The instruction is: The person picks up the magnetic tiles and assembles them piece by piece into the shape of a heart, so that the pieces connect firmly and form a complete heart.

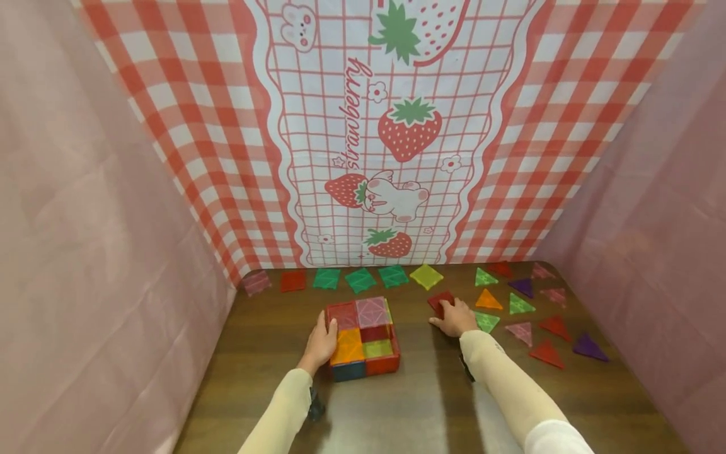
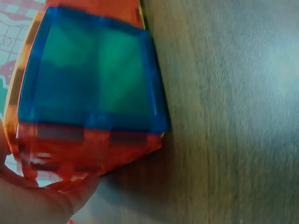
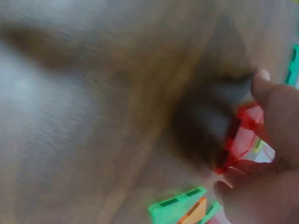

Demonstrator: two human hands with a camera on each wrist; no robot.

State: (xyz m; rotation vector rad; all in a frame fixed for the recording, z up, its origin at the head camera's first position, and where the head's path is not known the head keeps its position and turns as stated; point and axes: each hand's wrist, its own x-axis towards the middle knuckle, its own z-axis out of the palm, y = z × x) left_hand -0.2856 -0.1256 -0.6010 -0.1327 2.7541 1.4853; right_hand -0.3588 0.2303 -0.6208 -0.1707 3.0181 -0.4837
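A low box of translucent magnetic tiles (image 1: pixel 348 346) stands on the table. Red, pink and orange square tiles cover most of its top; the front right quarter is uncovered, showing yellow-green inside. Blue (image 2: pixel 93 74) and red tiles form its front. My left hand (image 1: pixel 320 343) rests against the box's left side, thumb at the top edge, fingers along the red side wall (image 2: pixel 88 144). To the right of the box, my right hand (image 1: pixel 455 318) holds a red square magnetic tile (image 1: pixel 439 301) by its edges, tilted in the right wrist view.
Along the back edge lie square tiles: pink (image 1: pixel 258 283), red (image 1: pixel 293 281), several green (image 1: pixel 360 280) and a yellow one (image 1: pixel 426 277). Triangle tiles in green (image 1: pixel 521 304), orange (image 1: pixel 488 299), purple (image 1: pixel 590 347), pink and red (image 1: pixel 547 354) are scattered on the right. A strawberry-print cloth (image 1: pixel 368 126) hangs behind.
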